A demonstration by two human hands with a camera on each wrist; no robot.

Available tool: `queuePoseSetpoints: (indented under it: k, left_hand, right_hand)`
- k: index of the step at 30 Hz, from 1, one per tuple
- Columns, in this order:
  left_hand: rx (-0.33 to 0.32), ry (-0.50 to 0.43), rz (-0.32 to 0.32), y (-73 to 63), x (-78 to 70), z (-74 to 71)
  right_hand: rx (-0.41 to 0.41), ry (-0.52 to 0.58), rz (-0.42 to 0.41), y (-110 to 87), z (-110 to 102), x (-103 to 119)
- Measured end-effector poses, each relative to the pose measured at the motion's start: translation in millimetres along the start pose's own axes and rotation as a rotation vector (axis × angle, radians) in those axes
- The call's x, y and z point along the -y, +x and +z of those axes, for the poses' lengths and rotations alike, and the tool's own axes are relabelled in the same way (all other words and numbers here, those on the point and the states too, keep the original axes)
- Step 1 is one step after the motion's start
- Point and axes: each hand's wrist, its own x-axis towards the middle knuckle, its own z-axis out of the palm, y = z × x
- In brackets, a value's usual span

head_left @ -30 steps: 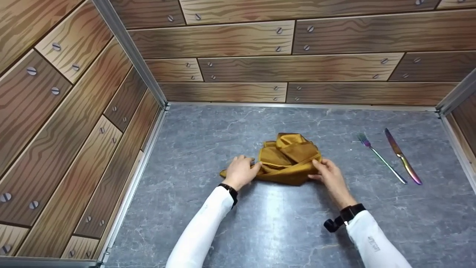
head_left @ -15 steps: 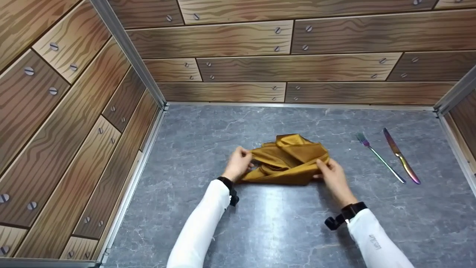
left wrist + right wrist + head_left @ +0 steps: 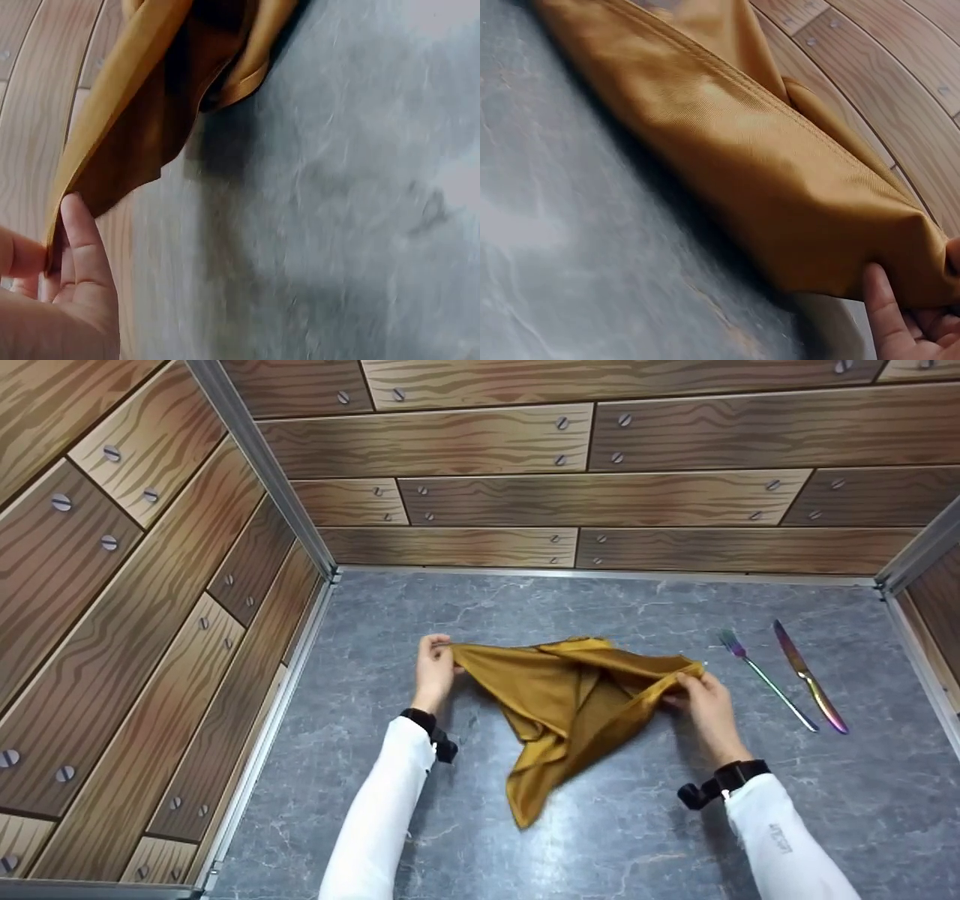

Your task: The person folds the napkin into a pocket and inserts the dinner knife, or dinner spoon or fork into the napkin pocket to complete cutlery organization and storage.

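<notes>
Mustard-gold cloth, with a soft sheen, is at the centre of the head view, stretched between two hands above a grey, marbled desk. At the left end of the cloth, the left hand pinches a corner between thumb and fingers. At its right end, the right hand grips the edge, thumb on top. Loose folds gather along the middle of the cloth, and a pointed flap reaches down from it toward the person. Whether that flap touches the desk, I cannot tell. To the right of the cloth, beyond the right hand, lie a rainbow-coloured fork and, just past it, a knife with the same tint. White sleeves and black wrist straps come in from the near side of the cloth; behind it stands a wood-plank wall.

From the left wrist, the cloth slants up and away from the left hand, its hem held between the fingers and thumb. Shadow falls on the desk beside the cloth.

From the right wrist, the cloth forms a broad band with a stitched seam, and the right hand, partly cut off, grips its near end.
</notes>
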Motion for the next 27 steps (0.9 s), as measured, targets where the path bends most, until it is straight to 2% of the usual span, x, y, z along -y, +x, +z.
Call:
queuePoseSetpoints:
  k: [5,9,12,17,21,23,24,27]
  left_hand:
    - [-0.051,0.077,-0.004,6.3,-2.4,-14.9]
    - [-0.096,0.202,0.009,9.5,-2.2,-26.4]
    - [-0.117,0.277,0.019,11.8,0.0,-34.6]
    - [-0.103,0.392,0.014,13.0,6.3,-46.9]
    - [-0.04,0.61,0.012,8.3,11.9,-49.5]
    - [-0.001,0.742,0.05,3.9,14.7,-47.0]
    - [0.022,0.804,0.091,1.2,16.4,-44.4]
    - [0.128,0.94,0.304,-8.9,22.5,-32.3]
  right_hand:
    - [-0.046,0.117,0.028,8.0,-5,3]
    - [-0.104,0.129,0.038,16.4,-11,2]
    - [-0.146,0.064,0.038,21.5,-16,1]
    - [-0.143,-0.061,0.057,25.3,-24,2]
    - [-0.182,-0.147,0.052,25.1,-26,4]
    - [-0.232,-0.249,0.022,23.7,-25,4]
    - [-0.253,-0.311,-0.002,22.8,-24,4]
    - [-0.306,-0.546,-0.132,18.7,-19,4]
